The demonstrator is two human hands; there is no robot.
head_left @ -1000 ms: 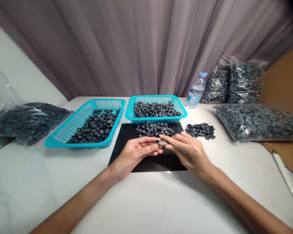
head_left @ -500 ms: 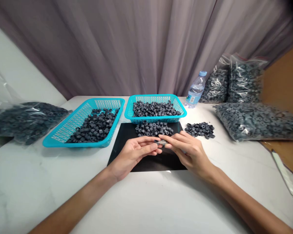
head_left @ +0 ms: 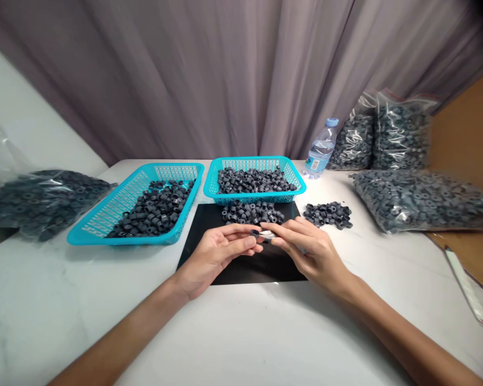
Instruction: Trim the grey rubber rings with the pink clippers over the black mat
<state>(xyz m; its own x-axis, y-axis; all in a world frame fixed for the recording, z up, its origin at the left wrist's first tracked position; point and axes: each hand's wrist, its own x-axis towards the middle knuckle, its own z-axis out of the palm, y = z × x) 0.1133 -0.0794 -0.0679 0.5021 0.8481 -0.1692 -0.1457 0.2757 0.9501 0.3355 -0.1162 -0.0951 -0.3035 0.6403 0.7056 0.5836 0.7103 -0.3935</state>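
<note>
Over the black mat (head_left: 201,241), my left hand (head_left: 215,254) pinches a small dark grey plastic ring (head_left: 254,234) between thumb and fingers, its round opening partly showing. My right hand (head_left: 314,249) is closed on a slim whitish tool (head_left: 267,234); its pale end points at the ring, and most of it is hidden by my fingers. Whether the tool's end is inside the ring or only touching it, I cannot tell. Just beyond both hands, a pile of similar grey rings (head_left: 251,213) lies on the mat.
Two blue baskets, one on the left (head_left: 80,230) and one at the back (head_left: 300,187), hold many rings. A smaller ring pile (head_left: 328,214), a water bottle (head_left: 321,150) and bagged parts (head_left: 418,203) stand right. Another bag (head_left: 52,198) lies left. A white-handled tool (head_left: 467,287) rests far right.
The ring and the whitish tool end now show more clearly between my fingers, with the ring slightly further left. Both hands have stayed in nearly the same place; the view has shifted slightly.
</note>
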